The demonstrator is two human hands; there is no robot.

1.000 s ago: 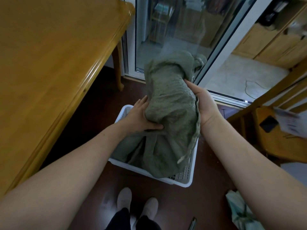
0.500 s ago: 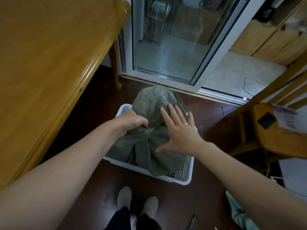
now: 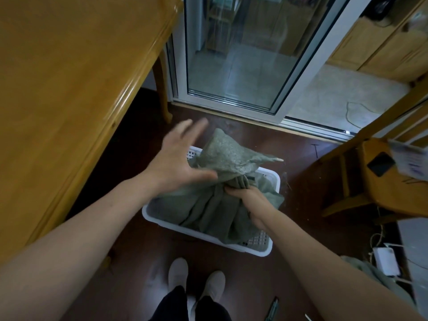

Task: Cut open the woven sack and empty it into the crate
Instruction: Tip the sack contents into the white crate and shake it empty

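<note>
One green woven sack (image 3: 222,200) is lying in one white crate (image 3: 266,249) on the floor. The right hand (image 3: 250,195) is gripping the sack's gathered middle near the crate's right edge. The left hand (image 3: 178,161) is hovering spread open, holding nothing, by the sack's raised far end.

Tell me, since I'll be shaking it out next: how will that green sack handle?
Probably floppy: the sack folds and drapes over the crate. Likely light now, since the right hand alone holds it bunched. Its loose corner may flap.
</note>
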